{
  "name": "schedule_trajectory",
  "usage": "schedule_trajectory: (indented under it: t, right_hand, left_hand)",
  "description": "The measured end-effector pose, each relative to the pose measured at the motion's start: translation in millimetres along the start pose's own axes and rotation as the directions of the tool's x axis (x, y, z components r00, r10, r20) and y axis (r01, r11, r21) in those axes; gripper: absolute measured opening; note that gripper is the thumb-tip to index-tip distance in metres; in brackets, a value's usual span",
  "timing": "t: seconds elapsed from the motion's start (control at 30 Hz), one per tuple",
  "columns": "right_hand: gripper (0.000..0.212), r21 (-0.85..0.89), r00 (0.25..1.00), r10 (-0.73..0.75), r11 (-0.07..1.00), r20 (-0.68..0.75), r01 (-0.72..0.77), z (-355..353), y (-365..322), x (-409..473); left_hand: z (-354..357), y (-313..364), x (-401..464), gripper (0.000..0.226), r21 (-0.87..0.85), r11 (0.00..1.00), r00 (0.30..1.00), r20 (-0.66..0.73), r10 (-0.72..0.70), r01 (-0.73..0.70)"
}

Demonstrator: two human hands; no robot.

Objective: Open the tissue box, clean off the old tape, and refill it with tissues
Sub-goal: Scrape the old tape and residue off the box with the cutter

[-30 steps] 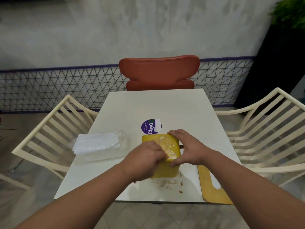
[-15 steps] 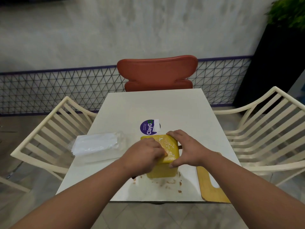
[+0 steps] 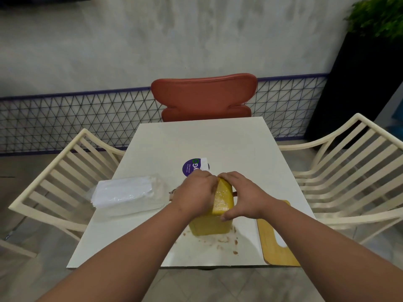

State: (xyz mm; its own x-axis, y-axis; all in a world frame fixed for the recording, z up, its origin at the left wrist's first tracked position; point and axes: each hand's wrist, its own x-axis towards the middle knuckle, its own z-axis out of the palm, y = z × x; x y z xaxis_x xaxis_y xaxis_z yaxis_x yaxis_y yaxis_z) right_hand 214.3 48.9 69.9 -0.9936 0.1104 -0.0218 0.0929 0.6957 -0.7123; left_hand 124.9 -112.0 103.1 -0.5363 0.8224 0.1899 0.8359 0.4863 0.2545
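Your left hand (image 3: pixel 196 192) lies curled over the top of the yellow tissue box (image 3: pixel 214 216), its fingertips hidden at the far edge; whether they pinch tape or only scrape cannot be told. Your right hand (image 3: pixel 242 196) grips the box's right side, fingers over the top edge and thumb low on the near corner, steadying it.

The box stands near the front of the white table (image 3: pixel 196 138), open side apparently down, with a glossy film of tape residue on the exposed top face. Brown scraps of tape (image 3: pixel 220 238) lie scattered around its base. The lid (image 3: pixel 277 236), a flat wooden panel with a cut-out, lies just beside the box to the right and overhangs the table edge. The pack of tissues (image 3: pixel 126 192) sits well to the left, unopened as far as can be seen.

Judged risks: the lid may be knocked to the floor by your right forearm, given its overhang. Hard scraping may slide or tip the box if your right-hand hold slackens. Loose scraps could stick to the refill tissues unless cleared first.
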Motion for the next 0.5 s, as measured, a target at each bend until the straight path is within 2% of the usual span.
schedule_trajectory:
  t: [0.2, 0.3, 0.5]
  right_hand:
    - [0.110, -0.006, 1.000, 0.000, 1.000, 0.002, 0.000, 0.4, 1.6, 2.5]
    - [0.115, -0.029, 1.000, 0.007, 1.000, 0.016, -0.006, -0.3, 1.2, 3.5]
    - [0.116, -0.056, 0.999, 0.005, 0.998, 0.045, -0.002, -0.9, 1.4, 4.1]
  left_hand:
    - [-0.6, 11.6, 0.0, 0.033, -0.109, 0.982, 0.986, 0.050, 0.160, -0.154]
    - [-5.3, 6.7, -5.0, 0.027, -0.179, 0.960, 0.971, 0.073, 0.230, -0.214]
    - [-15.6, -14.3, -15.5, 0.027, -0.233, 0.954, 0.925, 0.285, 0.252, -0.188]
